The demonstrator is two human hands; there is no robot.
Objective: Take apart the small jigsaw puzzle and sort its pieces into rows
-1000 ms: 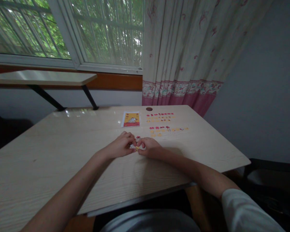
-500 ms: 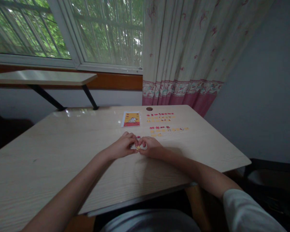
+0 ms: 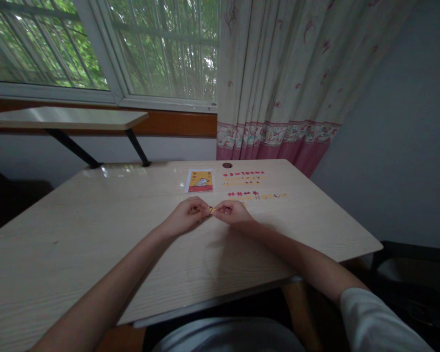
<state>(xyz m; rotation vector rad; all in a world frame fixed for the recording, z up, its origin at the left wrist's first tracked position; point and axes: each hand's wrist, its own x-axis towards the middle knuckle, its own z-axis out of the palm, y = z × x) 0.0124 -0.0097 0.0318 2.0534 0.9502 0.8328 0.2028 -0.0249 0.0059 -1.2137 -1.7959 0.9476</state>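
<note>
My left hand (image 3: 188,215) and my right hand (image 3: 236,213) meet fingertip to fingertip above the middle of the table. Pinched between them is a small yellow puzzle piece (image 3: 211,210), partly covered by the fingers. Other little pieces show just below the left fingertips, too small to make out. Beyond the right hand lie rows of loose pieces: a red row (image 3: 244,173) at the back, yellow ones under it, then a shorter red row (image 3: 243,193) and more yellow. A picture card (image 3: 200,181) with a white animal on yellow and red lies beyond the left hand.
The pale wooden table (image 3: 106,230) has a round cable hole (image 3: 227,165) near its back edge. A raised shelf (image 3: 66,117) on black legs stands at the back left. The curtain (image 3: 275,98) hangs behind the table, and a dark chair (image 3: 410,274) is at the right.
Both hands have shifted slightly away from me and their fingertips have drawn together on the yellow piece. A red piece that showed between the hands is now hidden.
</note>
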